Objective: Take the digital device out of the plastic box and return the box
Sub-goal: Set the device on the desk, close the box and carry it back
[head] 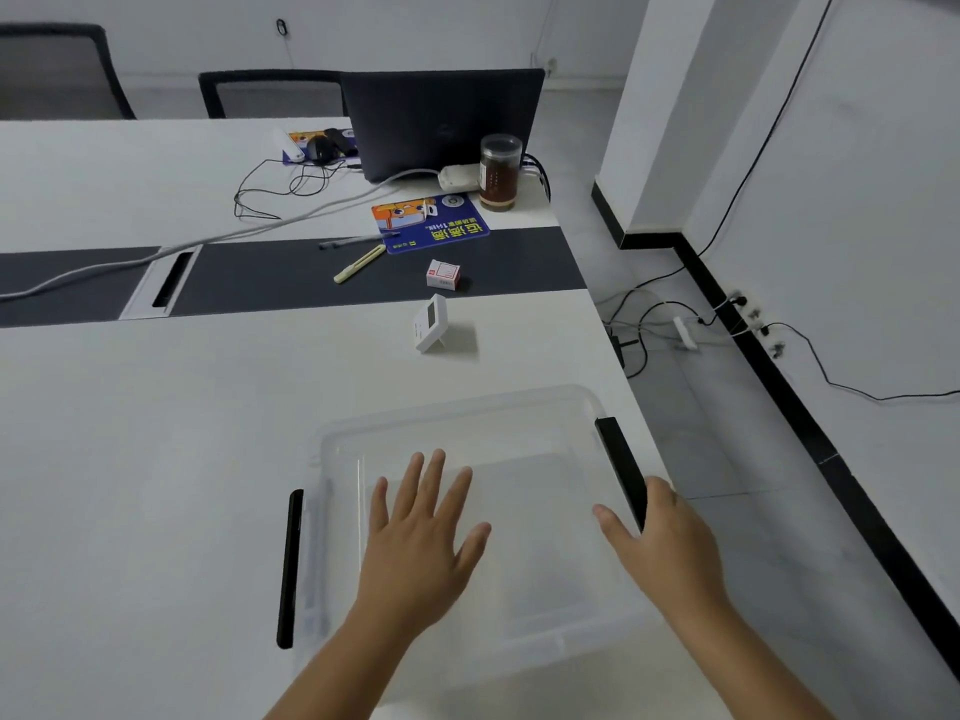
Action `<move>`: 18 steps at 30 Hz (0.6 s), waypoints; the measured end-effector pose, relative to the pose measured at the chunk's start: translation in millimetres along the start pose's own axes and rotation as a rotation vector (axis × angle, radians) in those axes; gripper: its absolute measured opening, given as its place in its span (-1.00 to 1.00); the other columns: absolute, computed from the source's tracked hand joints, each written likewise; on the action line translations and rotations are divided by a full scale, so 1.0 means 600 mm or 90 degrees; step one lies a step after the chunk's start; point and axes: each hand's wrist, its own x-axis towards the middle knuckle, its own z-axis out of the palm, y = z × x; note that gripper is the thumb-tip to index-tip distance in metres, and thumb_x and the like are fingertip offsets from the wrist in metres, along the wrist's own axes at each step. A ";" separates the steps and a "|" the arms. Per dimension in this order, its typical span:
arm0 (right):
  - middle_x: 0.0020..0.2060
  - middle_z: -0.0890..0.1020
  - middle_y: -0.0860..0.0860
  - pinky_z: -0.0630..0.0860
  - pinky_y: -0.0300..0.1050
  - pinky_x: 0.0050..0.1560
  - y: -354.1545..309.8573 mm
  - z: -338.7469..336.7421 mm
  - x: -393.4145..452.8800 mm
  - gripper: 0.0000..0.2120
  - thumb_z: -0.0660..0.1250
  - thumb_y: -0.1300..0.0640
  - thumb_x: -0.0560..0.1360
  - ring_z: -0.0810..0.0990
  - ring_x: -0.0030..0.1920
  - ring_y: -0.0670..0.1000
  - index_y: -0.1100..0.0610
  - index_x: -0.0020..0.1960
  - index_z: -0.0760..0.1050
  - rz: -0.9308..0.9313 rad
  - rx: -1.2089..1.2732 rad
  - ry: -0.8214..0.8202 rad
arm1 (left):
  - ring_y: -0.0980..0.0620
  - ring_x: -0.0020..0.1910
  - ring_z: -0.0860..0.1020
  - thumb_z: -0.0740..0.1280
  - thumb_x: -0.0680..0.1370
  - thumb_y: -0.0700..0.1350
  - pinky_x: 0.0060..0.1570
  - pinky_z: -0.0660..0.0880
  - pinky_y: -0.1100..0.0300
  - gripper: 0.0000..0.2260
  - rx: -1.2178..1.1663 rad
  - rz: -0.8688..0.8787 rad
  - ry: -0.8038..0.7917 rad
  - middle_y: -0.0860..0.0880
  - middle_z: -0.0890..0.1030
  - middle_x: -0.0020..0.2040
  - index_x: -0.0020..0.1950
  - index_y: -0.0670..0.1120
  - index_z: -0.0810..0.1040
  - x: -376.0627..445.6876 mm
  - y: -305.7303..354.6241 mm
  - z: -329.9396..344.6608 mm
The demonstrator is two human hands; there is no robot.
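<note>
A clear plastic box (457, 413) with its lid on and two black side latches sits on the white table near the right front corner. My left hand (423, 527) lies flat on the lid, fingers spread. My right hand (660, 543) rests at the box's right edge, with the fingers curled around the black latch (618, 459) and the thumb on the lid. The small white digital device (431, 323) stands propped on its foot on the table, beyond the box and apart from it.
A small red-and-white carton (443, 275), a yellow utility knife (359, 264), a pen and a blue card (431, 223) lie farther back. Behind them are a dark laptop (441, 122), a jar (500, 173) and cables. The table edge (613, 345) drops to the floor on the right.
</note>
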 end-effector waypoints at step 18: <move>0.47 -0.28 -0.08 -0.67 -0.07 0.14 -0.136 0.071 -0.012 0.12 -0.66 -0.43 -0.03 -0.46 0.30 -0.09 -0.08 0.45 -0.15 -0.381 -0.139 -0.168 | -0.21 0.24 0.43 0.32 0.47 -0.05 0.07 0.36 0.05 -0.37 -0.631 -0.542 0.058 -0.22 0.44 0.30 0.41 -0.23 0.10 -0.093 -0.097 -0.031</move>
